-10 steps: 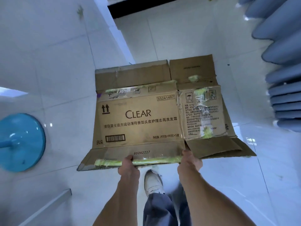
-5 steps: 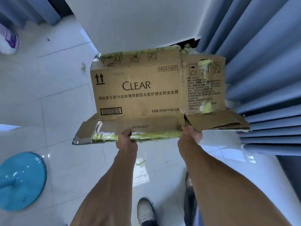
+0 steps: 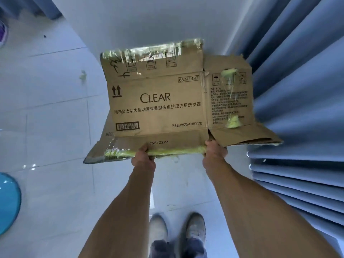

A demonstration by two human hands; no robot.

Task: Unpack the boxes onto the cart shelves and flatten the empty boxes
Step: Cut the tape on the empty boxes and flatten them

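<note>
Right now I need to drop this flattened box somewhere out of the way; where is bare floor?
Bare tile lies left of the flattened CLEAR carton, between the white wall and the blue round base, apart from a small scrap. More lies under the carton, ahead of the shoes. The right is crowded by blue curtains.

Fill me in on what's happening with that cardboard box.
A person stands on a tiled floor holding a flattened CLEAR cardboard box out in front. The left hand and right hand both grip its near bottom flap, which carries yellow-green tape. Blue curtains hang to the right. No cart is in view.
</note>
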